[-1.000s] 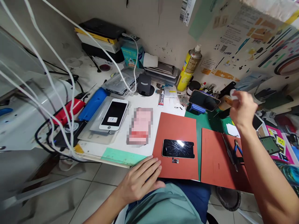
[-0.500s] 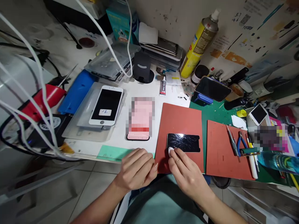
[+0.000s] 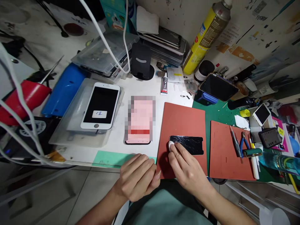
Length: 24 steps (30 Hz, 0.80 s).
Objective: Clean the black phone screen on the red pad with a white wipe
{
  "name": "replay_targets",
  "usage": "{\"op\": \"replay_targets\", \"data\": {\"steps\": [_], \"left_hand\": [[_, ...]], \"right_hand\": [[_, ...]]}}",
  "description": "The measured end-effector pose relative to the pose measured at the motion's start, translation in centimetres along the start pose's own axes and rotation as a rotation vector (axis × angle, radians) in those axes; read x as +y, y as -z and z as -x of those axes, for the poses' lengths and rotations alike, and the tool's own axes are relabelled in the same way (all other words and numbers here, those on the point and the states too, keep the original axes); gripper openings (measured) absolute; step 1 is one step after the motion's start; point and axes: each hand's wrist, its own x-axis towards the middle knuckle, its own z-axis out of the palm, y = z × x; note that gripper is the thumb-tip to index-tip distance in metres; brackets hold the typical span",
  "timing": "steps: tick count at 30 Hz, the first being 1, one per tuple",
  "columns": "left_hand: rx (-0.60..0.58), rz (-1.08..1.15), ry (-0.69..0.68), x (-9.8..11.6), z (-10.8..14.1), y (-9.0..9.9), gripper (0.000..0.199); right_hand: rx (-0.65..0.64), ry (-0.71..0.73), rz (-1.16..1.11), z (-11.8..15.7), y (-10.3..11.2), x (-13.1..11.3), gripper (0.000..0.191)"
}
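A dark phone screen with a notch at its right end lies sideways on a reddish-brown mat; its glossy face shows streaks. My right hand pinches a small white pad between thumb and fingers, and the pad rests against the screen's left end. My left hand is curled closed at the table's front edge, left of the mat. Its palm side is hidden, so anything inside cannot be made out. Beyond it lies a lit phone with a blurred pink display.
A white phone lies on a translucent plastic case at left. White cables hang across that side. A glue tube and a yellow spray can stand behind. Pliers and tweezers lie on the second mat.
The white pad in my right hand has moved from the screen's lower left corner up along its left end. My left hand stays closed. The whole view has shifted slightly.
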Motion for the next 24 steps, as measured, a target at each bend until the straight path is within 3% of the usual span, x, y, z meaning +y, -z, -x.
{"op": "replay_targets", "data": {"steps": [14,24], "left_hand": [[-0.037,-0.019,0.045,0.14,-0.25,0.29,0.011],[-0.056,-0.042,0.053,0.32,-0.33,0.54,0.010]], "right_hand": [[-0.093,-0.016,-0.062,0.12,0.50,-0.07,0.031],[-0.080,-0.004,-0.087,0.11,0.85,0.23,0.032]]}}
